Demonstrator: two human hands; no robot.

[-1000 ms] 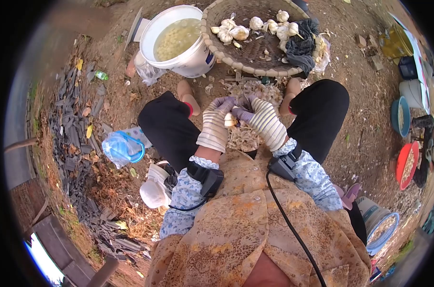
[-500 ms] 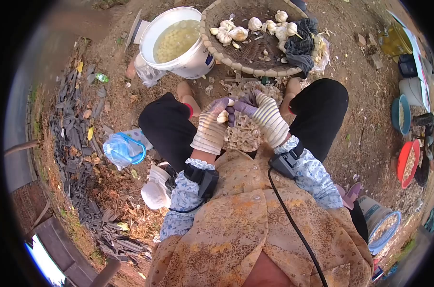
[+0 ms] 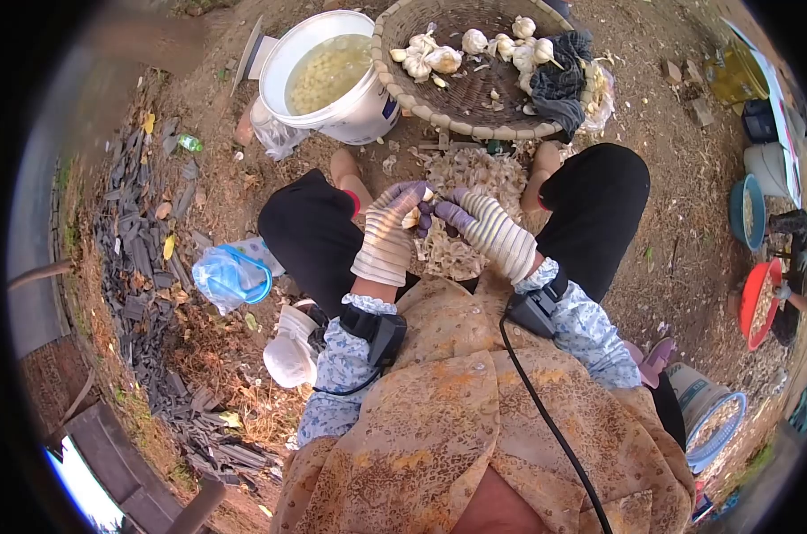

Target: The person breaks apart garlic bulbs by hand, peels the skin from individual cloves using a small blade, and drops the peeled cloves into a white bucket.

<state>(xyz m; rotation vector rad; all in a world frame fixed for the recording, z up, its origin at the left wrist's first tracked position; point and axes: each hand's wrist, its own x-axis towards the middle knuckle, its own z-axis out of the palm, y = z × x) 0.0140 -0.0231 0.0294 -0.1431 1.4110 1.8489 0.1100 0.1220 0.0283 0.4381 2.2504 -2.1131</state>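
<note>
My left hand (image 3: 392, 227), in a striped glove with purple fingertips, is closed around a pale garlic clove (image 3: 410, 218) between my knees. Fingertip to fingertip with it, my right hand (image 3: 485, 227), gloved the same way, has its fingers pinched together at the clove; what they hold is too small to make out. Below both hands a heap of garlic skins (image 3: 470, 178) covers the ground. Just beyond stands a woven basket (image 3: 394, 93) with several garlic bulbs (image 3: 445, 60) and a dark crumpled cloth (image 3: 559, 84) at its right side.
A white bucket (image 3: 359, 120) of peeled cloves in cloudy water stands left of the basket. To my left are a blue-handled container in plastic (image 3: 230, 280) and broken dark tiles (image 3: 136, 294). On the right sit a blue basin (image 3: 738, 214) and a red basin (image 3: 747, 307), with another person's hand (image 3: 782, 292) there.
My right hand's fingers have shifted and curled lower beside the clove. At the far right, another person's hand has come to the red basin.
</note>
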